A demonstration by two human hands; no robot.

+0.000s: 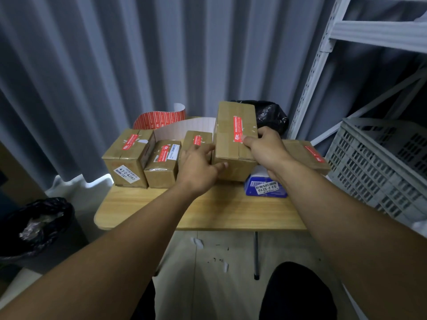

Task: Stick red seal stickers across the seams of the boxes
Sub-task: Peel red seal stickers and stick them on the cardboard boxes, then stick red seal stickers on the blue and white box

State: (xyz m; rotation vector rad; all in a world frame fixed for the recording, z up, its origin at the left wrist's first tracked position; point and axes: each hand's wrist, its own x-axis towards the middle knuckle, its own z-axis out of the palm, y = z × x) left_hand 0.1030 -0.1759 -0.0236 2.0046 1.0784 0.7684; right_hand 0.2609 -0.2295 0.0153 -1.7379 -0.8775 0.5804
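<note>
A tall cardboard box (pixel 231 144) stands tilted on the wooden table (pixel 208 211), with a red seal sticker (pixel 238 129) running along its top seam. My right hand (pixel 265 148) grips the box's right edge, thumb pressing the near end of the sticker. My left hand (pixel 198 167) holds the box's lower left corner, thumb on its front face. Three smaller boxes stand to the left, each with a red sticker: a left box (pixel 126 158), a middle box (pixel 161 165) and a rear box (pixel 196 140). A sheet of red stickers (pixel 159 120) curls at the back.
Another stickered box (pixel 307 158) lies at the right, and a blue parcel (pixel 265 188) sits under my right wrist. A grey plastic crate (pixel 381 165) and white metal shelving (pixel 323 65) stand at the right. Black bin bags sit behind the boxes (pixel 270 115) and at the floor left (pixel 34 225).
</note>
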